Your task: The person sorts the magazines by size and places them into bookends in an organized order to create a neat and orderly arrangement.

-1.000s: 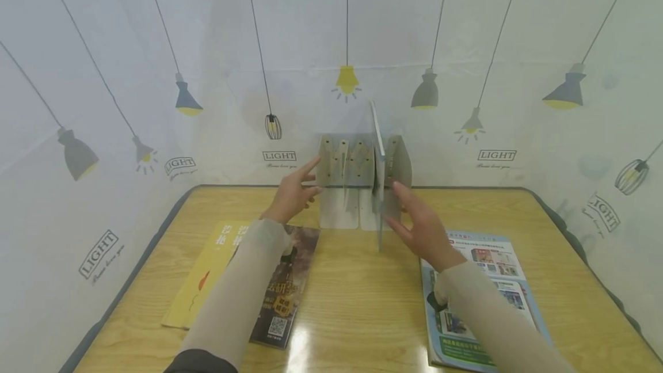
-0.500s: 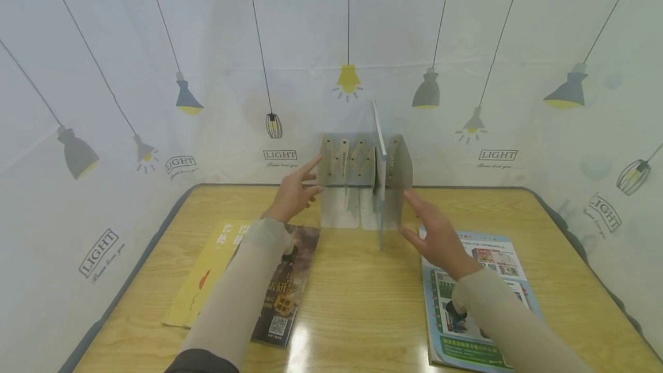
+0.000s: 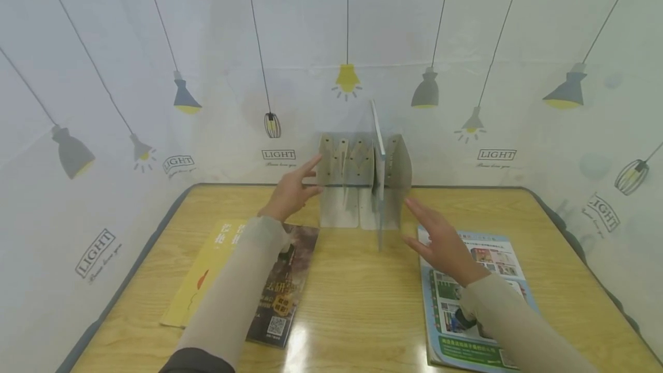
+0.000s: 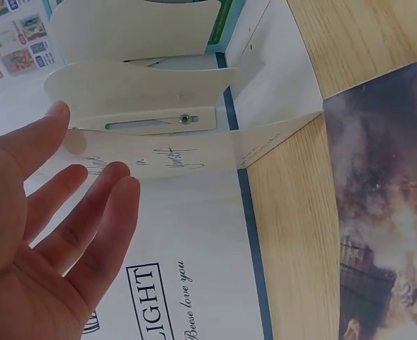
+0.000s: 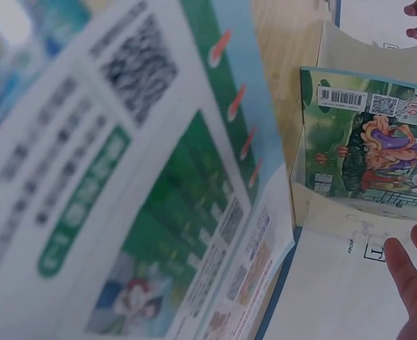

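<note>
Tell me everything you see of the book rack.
The book rack is pale and metal-looking, with upright panels, slotted crossing bars and flat base plates. It stands at the back of the wooden table. One book stands in it, toward the right end. The left hand is by its left end, the right hand by its right end; contact unclear.

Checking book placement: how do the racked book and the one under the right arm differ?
The racked book stands upright; the right book lies flat on the table. The head camera sees mainly the racked book's edge, but the right book's cover. Both carry printed pictures and QR codes.
</note>
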A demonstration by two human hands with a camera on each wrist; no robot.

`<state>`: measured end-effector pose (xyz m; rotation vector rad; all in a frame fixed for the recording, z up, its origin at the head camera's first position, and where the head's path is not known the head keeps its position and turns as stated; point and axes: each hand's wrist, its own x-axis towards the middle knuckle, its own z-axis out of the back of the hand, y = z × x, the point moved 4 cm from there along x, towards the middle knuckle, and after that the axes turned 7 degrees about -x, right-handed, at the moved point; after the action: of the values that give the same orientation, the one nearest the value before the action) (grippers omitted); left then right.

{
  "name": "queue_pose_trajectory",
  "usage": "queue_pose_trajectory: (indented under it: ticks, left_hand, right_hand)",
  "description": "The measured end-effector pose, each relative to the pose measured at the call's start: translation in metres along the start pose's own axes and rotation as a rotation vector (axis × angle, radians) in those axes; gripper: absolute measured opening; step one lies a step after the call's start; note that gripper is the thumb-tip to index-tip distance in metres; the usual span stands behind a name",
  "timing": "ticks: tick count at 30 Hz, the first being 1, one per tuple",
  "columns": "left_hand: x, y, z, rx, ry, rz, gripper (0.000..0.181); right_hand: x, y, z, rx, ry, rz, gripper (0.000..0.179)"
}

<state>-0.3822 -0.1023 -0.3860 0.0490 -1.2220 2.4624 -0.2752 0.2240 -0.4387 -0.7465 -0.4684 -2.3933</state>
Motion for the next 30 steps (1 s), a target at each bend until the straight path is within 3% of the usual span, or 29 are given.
queue_pose_trajectory:
  ticks: [5,11,21,30]
  left_hand:
    - [0.004,-0.002,0.0,0.079,0.01,-0.028,0.085]
    - [0.005,-0.001,-0.001,0.094,0.013,-0.031,0.085]
    - [0.004,0.0,-0.001,0.066,0.013,0.005,0.086]
    - [0.005,0.002,-0.001,-0.021,0.023,0.018,0.084]
  right_hand:
    - [-0.006,-0.004,0.001,0.009,0.057,-0.047,0.089]
    - [-0.011,-0.006,0.004,0.052,0.11,-0.067,0.091]
    - [-0.022,-0.013,0.007,0.026,0.152,-0.072,0.09]
    - [-0.031,-0.02,0.008,-0.005,0.206,-0.093,0.093]
